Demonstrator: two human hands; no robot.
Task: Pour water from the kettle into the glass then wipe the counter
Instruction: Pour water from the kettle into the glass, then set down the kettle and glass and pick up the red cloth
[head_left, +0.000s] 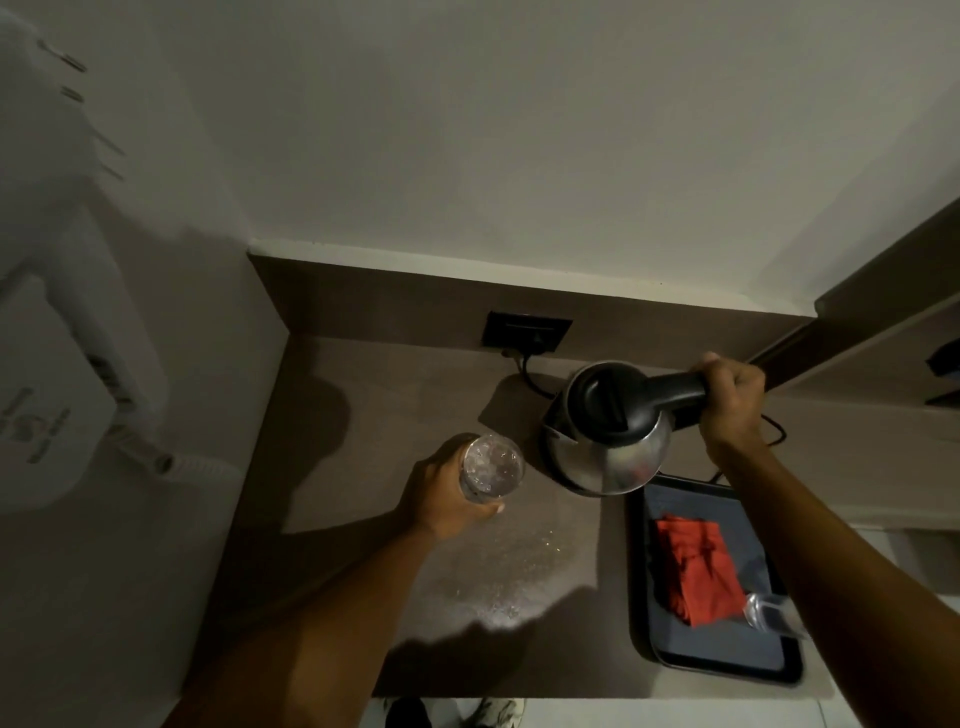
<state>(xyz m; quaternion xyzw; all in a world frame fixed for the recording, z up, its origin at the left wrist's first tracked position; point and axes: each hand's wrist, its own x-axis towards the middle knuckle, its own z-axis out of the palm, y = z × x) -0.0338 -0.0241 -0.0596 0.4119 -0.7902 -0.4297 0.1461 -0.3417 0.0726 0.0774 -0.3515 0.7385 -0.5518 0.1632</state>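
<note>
Apparently mid-pour, the right hand (730, 402) grips the tilted kettle (608, 436), the left hand (447, 499) clasps the glass (492, 467) already holding water, droplets (498, 587) dot the counter (363, 467), and the red cloth (696, 571) lies unused.

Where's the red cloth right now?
The red cloth lies on the dark tray at the counter's right, just below the kettle held by the right hand.

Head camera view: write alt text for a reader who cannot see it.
A person's right hand holds a steel kettle by its black handle beside a glass gripped in the left hand, above a wet-speckled counter. A red cloth lies on a dark tray.
</note>
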